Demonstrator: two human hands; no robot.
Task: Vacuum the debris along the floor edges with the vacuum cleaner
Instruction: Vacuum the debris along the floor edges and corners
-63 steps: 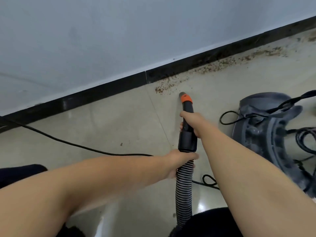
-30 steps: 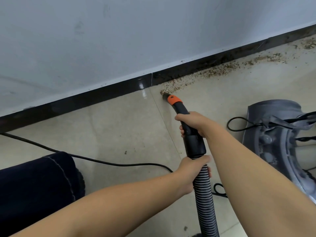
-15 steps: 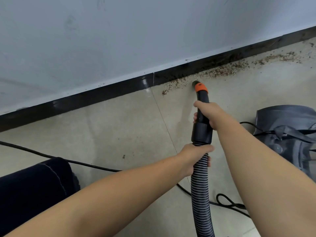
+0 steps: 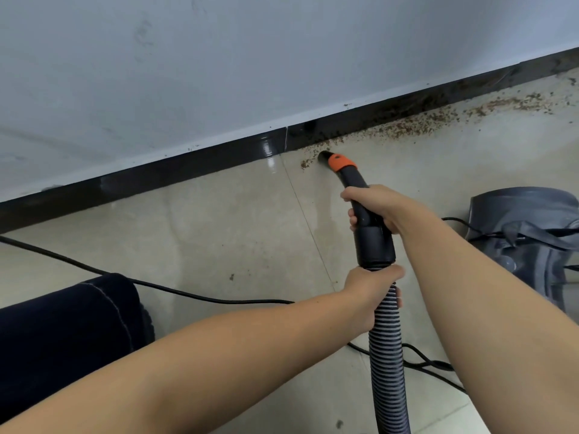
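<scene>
A black vacuum nozzle with an orange collar [image 4: 342,163] touches the beige floor just in front of the black baseboard [image 4: 194,164]. Its mouth sits at the left end of a trail of brown debris [image 4: 404,128] that runs right along the wall edge. My right hand [image 4: 376,205] grips the black handle tube. My left hand [image 4: 371,291] grips the ribbed grey hose [image 4: 387,361] just below the black cuff. The grey vacuum cleaner body [image 4: 529,236] stands on the floor to the right.
A black power cord [image 4: 175,289] crosses the floor from the left and loops under the hose. My knee in dark trousers [image 4: 69,327] is at the lower left. A grey-white wall rises above the baseboard. A few stray crumbs [image 4: 232,277] lie on the tile.
The nozzle has swung left along the baseboard to the left end of the debris trail. Both hands keep their grips.
</scene>
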